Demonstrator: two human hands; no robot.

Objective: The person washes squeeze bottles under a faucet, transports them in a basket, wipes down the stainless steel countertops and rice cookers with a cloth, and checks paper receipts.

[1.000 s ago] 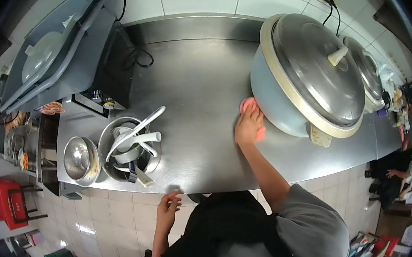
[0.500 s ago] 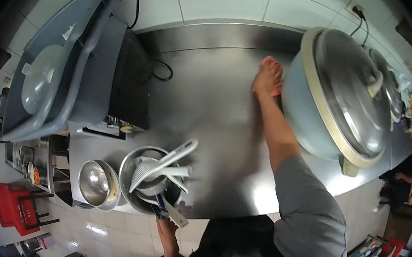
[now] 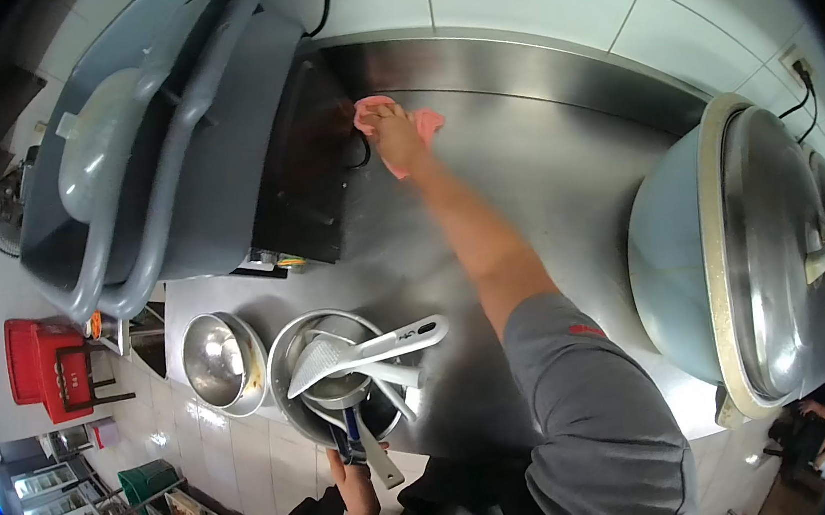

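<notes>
My right hand (image 3: 397, 138) presses a pink cloth (image 3: 427, 127) onto the steel table (image 3: 525, 175), near the back-left corner beside the dark appliance (image 3: 297, 159). Its fingers are wrapped over the cloth. At the front edge, my left hand (image 3: 351, 470) is below the large steel pot (image 3: 286, 343), which holds a white slotted scoop (image 3: 328, 362) and other utensils; its fingers are mostly hidden behind the pot and handles. Left of the pot stand stacked steel bowls (image 3: 214, 359).
A big light-blue cooker (image 3: 668, 251) with a steel lid stands at the right. Grey plastic tubs (image 3: 193, 180) sit on the appliance at the left. A black cord lies near the cloth. A person's hand (image 3: 819, 409) shows at the far right; a red container (image 3: 34, 368) is far left.
My right hand has carried the cloth from beside the cooker leftward along the back to the appliance. My left hand has come to the pot's underside. The view has shifted.
</notes>
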